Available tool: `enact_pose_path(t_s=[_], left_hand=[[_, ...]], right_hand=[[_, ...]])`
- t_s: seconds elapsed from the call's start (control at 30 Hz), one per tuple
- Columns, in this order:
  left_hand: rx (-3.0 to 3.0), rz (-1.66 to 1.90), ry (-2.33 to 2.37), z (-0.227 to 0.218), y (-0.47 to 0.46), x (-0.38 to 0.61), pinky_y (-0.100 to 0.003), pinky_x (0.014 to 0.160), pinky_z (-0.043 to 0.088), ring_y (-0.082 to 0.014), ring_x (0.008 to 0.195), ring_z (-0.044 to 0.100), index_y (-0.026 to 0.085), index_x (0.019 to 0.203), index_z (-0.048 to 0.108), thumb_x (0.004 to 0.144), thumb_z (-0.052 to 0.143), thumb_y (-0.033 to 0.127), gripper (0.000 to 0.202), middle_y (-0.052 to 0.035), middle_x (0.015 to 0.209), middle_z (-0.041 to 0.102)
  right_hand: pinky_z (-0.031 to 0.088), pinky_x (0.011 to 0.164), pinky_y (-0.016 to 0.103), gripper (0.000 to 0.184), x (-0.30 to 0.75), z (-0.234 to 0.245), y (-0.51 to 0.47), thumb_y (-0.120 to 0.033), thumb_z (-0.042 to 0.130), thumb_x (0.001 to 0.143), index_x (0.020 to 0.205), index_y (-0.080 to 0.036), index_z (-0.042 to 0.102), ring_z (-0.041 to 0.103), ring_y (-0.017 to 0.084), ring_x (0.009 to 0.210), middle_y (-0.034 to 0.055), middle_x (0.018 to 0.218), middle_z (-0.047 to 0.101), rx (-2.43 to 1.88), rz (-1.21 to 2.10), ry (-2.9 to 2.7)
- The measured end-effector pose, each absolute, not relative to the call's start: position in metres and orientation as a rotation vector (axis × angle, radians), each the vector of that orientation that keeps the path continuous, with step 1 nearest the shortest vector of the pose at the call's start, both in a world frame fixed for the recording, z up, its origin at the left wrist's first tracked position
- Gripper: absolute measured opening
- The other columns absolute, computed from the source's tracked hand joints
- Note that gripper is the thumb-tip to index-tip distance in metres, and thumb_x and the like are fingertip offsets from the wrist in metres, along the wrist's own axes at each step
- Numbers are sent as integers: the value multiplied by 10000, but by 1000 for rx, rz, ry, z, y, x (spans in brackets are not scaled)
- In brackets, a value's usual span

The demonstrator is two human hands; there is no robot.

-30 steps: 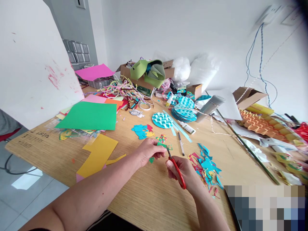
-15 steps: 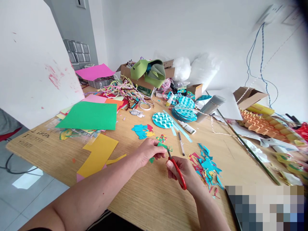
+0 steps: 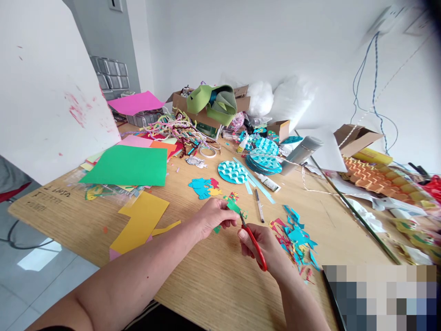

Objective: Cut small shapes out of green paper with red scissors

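Observation:
Between the thumb and fingers of my left hand (image 3: 217, 215) is a small piece of green paper (image 3: 234, 205). My right hand (image 3: 259, 243) grips red-handled scissors (image 3: 255, 248), whose blades point up and away, right at the paper's edge. Just beyond my hands lie tiny red, yellow and green paper bits (image 3: 233, 196). Blue paper cut-outs (image 3: 200, 187), with red and yellow ones beside them, rest past my left hand. To the right of my right hand is a heap of blue, red and yellow scraps (image 3: 299, 234). A pen (image 3: 259, 206) lies beyond the scissors.
Green (image 3: 129, 166) and yellow sheets (image 3: 141, 220) lie at the left, below a tall white board (image 3: 51, 92). Blue patterned discs (image 3: 232, 172), a glue bottle (image 3: 269, 182) and a grey cylinder (image 3: 303, 154) stand or lie farther back. A green stick (image 3: 358, 214) crosses the right side.
The green paper has turned in my left fingers and now tilts up more. The scissor blades look closer together than before. Both hands stay in nearly the same place.

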State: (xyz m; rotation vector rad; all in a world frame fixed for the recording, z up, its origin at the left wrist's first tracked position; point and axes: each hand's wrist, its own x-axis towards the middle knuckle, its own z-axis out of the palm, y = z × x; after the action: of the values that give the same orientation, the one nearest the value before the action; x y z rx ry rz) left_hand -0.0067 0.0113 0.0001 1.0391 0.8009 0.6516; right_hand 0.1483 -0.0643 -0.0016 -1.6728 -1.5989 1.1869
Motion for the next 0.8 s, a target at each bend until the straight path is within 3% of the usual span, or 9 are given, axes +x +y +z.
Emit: enact_pose_path(t_s=[0.8], left_hand=[[1025,657,782,-1,12,-7,-219,471,310,-72,463,459,143,538,561,563,659,280,170,2,518,573]], right_hand=[[293,428,223,451,149,-4,-64,-562,567,801,577,-178,493,418,101,414,10,480,561,-1658,1211,-1590]])
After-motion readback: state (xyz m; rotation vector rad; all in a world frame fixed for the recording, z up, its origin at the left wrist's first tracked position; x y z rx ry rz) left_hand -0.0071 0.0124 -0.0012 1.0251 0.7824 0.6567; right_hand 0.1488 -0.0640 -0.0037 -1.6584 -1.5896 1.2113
